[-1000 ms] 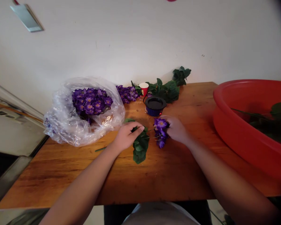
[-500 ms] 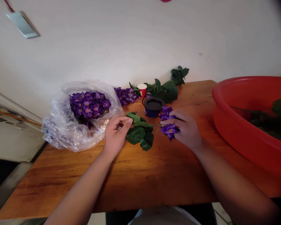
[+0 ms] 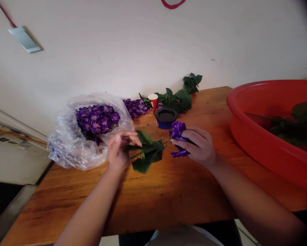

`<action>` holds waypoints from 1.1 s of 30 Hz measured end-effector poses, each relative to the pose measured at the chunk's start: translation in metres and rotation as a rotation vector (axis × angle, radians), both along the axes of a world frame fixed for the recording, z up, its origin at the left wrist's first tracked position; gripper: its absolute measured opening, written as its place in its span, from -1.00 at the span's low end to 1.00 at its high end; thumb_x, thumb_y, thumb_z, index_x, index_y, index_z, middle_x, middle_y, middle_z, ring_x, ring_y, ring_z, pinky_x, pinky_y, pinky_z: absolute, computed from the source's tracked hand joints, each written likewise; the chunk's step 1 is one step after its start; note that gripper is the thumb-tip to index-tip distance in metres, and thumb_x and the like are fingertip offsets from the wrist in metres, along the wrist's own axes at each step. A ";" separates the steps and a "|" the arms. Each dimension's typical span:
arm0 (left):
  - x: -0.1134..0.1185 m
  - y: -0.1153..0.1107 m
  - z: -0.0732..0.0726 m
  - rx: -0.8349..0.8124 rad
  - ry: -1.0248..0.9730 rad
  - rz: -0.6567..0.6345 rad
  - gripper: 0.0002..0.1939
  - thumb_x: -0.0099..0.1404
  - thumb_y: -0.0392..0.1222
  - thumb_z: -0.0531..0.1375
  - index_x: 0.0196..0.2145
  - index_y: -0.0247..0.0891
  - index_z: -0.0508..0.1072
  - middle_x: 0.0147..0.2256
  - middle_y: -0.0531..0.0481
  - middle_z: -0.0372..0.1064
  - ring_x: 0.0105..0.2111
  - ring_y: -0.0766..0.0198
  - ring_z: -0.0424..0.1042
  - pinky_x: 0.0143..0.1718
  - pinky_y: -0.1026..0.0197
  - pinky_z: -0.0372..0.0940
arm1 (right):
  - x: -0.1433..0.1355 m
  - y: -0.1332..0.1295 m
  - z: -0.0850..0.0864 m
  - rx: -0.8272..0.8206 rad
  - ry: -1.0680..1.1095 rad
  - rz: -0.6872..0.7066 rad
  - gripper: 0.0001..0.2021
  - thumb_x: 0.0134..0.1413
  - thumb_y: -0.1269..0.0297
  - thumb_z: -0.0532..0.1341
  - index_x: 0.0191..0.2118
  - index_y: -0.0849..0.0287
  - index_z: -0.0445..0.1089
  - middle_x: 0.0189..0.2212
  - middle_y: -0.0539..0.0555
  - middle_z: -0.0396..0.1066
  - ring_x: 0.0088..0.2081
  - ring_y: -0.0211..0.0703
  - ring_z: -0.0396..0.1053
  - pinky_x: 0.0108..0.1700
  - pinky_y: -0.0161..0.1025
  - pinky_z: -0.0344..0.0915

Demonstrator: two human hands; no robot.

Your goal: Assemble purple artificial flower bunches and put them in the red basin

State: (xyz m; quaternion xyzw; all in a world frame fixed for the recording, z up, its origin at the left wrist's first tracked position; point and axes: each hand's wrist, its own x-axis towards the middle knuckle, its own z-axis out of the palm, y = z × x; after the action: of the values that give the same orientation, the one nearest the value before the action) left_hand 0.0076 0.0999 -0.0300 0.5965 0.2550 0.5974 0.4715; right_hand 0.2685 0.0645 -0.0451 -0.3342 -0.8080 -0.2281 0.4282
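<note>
A leafy green stem (image 3: 148, 153) with purple artificial flowers (image 3: 178, 130) at its right end is stretched between my two hands above the table. My left hand (image 3: 120, 150) is curled at the stem's left end, its thumb raised and its fingertips against the leaves; the lower fingers are partly hidden. My right hand (image 3: 201, 145) pinches the purple blooms, whose petals stick out past the fingers. Just behind them stands a small dark blue pot (image 3: 166, 118) with a black top.
On the left, a clear plastic bag (image 3: 74, 150) holds many purple flowers (image 3: 97, 118). Along the wall lie more purple flowers (image 3: 136, 106), a red paper cup (image 3: 152, 100) and leafy stems (image 3: 179, 99). A large red basin (image 3: 256, 136) with greenery occupies the right side.
My left hand has shifted slightly left and turned, its thumb now lifted from the leaves. My right hand and the flowers have moved a little left. The leaves have tilted.
</note>
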 end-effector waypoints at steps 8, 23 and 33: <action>0.004 0.006 0.008 -0.332 0.046 -0.123 -0.78 0.15 -0.07 0.27 -0.35 -0.29 0.53 -0.46 -0.05 0.51 -0.50 0.24 0.46 -0.42 0.19 0.35 | -0.001 0.001 -0.003 -0.066 0.029 -0.012 -0.82 0.22 0.31 0.16 -0.32 0.03 0.52 -0.36 0.08 0.41 -0.28 -0.12 0.33 -0.28 -0.17 0.29; 0.004 0.016 -0.010 -0.405 0.307 -0.162 -0.68 0.18 -0.04 0.26 -0.17 -0.26 0.51 -0.24 -0.08 0.48 -0.29 0.19 0.45 -0.26 0.20 0.31 | 0.000 0.003 -0.002 -0.035 -0.064 -0.002 -0.87 0.18 0.30 0.20 -0.21 0.09 0.50 -0.31 0.12 0.40 -0.27 -0.09 0.32 -0.29 -0.17 0.28; -0.009 0.006 0.016 0.398 0.828 -0.042 -0.95 0.23 -0.26 0.22 -0.33 -0.21 0.51 -0.32 -0.03 0.43 -0.32 0.28 0.40 -0.26 0.22 0.27 | 0.001 0.007 -0.006 -0.081 -0.052 0.007 -0.87 0.18 0.29 0.20 -0.21 0.09 0.50 -0.30 0.12 0.39 -0.27 -0.10 0.32 -0.27 -0.17 0.28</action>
State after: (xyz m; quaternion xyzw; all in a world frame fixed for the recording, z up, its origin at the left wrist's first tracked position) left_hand -0.0017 0.1059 -0.0143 0.8690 0.2902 0.3365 0.2178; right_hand 0.2697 0.0715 -0.0508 -0.3427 -0.8285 -0.2023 0.3939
